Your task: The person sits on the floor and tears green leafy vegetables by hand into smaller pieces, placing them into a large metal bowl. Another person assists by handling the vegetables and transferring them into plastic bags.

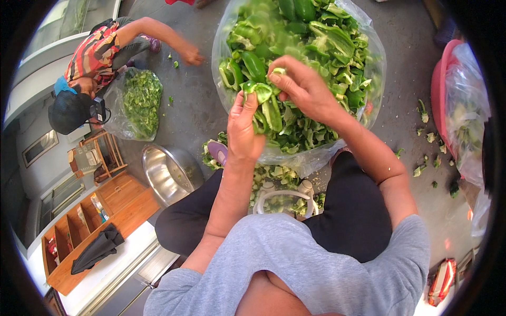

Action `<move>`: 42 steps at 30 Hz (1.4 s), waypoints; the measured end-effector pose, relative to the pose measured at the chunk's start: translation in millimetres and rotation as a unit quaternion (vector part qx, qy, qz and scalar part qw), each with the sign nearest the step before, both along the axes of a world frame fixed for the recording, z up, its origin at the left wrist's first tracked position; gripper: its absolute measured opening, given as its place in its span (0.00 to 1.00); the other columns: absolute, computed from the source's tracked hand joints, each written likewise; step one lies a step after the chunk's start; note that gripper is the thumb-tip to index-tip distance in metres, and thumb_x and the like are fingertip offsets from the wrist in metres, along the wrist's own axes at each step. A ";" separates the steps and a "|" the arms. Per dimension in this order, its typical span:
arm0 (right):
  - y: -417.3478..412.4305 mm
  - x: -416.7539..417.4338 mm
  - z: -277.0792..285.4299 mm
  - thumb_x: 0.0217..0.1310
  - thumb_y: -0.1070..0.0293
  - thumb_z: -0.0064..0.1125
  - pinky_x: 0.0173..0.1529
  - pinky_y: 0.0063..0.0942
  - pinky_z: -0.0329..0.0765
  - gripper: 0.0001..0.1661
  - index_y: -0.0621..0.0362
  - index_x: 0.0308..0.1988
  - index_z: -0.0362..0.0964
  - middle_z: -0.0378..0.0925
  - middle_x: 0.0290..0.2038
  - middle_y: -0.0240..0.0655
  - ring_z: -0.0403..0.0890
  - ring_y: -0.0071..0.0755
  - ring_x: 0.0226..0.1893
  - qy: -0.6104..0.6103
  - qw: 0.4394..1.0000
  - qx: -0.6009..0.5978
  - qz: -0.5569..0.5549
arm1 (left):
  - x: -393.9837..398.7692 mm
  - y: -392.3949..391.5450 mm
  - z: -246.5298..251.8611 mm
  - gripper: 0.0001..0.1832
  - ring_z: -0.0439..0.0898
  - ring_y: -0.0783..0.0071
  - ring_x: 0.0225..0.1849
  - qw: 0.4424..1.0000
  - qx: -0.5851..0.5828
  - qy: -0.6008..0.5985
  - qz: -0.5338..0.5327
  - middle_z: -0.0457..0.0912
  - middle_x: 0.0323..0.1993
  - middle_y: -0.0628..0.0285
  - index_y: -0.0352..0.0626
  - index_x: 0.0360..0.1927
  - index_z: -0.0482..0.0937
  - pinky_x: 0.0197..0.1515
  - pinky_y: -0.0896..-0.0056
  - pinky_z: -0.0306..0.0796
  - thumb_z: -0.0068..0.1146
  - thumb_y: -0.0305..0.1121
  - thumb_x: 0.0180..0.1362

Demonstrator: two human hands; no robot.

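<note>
My left hand grips a torn green pepper between thumb and fingers, its pale inner wall facing up. Just to the right, my right hand is slightly blurred and pinches a small pale-green pepper piece between thumb and fingertips. Both hands are over a large clear plastic bag, opened wide. Broken pepper pieces fill it, with some whole-looking green peppers among them. Pepper scraps lie on the floor between my legs, around a white plastic frame.
A steel basin stands beside my left knee. At the left, a co-worker bends by another bag of green pieces. On the right are a pink tub with plastic over it and scattered pepper stems. A wooden shelf unit is at lower left.
</note>
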State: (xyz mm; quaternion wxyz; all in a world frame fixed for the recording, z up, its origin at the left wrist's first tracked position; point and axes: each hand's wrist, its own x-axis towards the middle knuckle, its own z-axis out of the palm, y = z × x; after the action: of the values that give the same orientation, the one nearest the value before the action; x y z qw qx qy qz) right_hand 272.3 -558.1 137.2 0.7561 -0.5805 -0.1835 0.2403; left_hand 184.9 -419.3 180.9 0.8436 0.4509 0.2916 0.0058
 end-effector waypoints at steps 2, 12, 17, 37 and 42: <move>-7.9 14.4 2.7 0.63 0.63 0.56 0.29 0.42 0.76 0.11 0.54 0.43 0.69 0.78 0.25 0.43 0.82 0.49 0.28 -0.258 0.928 -0.232 -0.133 | -1.2 11.1 0.9 0.17 0.81 0.73 0.40 0.993 0.103 0.034 -0.040 0.81 0.42 0.59 0.37 0.54 0.72 0.42 0.71 0.77 0.54 0.35 0.65; 5.6 -6.0 12.6 0.58 0.69 0.57 0.37 0.38 0.77 0.21 0.60 0.50 0.64 0.71 0.37 0.41 0.77 0.48 0.40 -0.406 0.883 -0.228 0.052 | -0.2 10.1 8.5 0.16 0.77 0.77 0.38 0.863 0.477 0.039 -0.165 0.82 0.39 0.58 0.29 0.49 0.73 0.41 0.75 0.72 0.58 0.27 0.59; 20.1 -6.0 -8.3 0.62 0.73 0.49 0.35 0.36 0.75 0.09 0.61 0.44 0.66 0.71 0.32 0.45 0.77 0.46 0.34 -0.352 0.919 -0.176 0.022 | -4.3 10.9 7.5 0.11 0.76 0.76 0.36 0.813 0.554 0.018 -0.179 0.80 0.38 0.58 0.34 0.46 0.72 0.39 0.73 0.70 0.54 0.28 0.62; 1.2 27.3 5.6 0.58 0.53 0.62 0.42 0.41 0.77 0.23 0.55 0.47 0.71 0.76 0.37 0.42 0.80 0.47 0.38 -0.401 0.876 -0.228 -0.140 | -1.1 27.8 18.6 0.19 0.74 0.84 0.42 0.923 0.326 0.095 -0.180 0.77 0.44 0.65 0.34 0.56 0.70 0.47 0.81 0.69 0.51 0.26 0.61; 1.9 9.0 10.5 0.58 0.53 0.64 0.34 0.38 0.72 0.24 0.60 0.45 0.70 0.77 0.32 0.43 0.77 0.44 0.31 -0.262 0.943 -0.185 0.082 | 4.1 20.6 17.5 0.13 0.71 0.86 0.38 0.946 0.300 0.022 -0.119 0.76 0.37 0.70 0.37 0.50 0.74 0.40 0.84 0.66 0.56 0.28 0.63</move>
State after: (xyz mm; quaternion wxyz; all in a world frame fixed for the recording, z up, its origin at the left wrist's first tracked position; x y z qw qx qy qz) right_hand 281.3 -556.2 147.7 0.5379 -0.7356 -0.3746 0.1709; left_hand 189.0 -398.7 198.3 0.6574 0.7143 0.2393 -0.0178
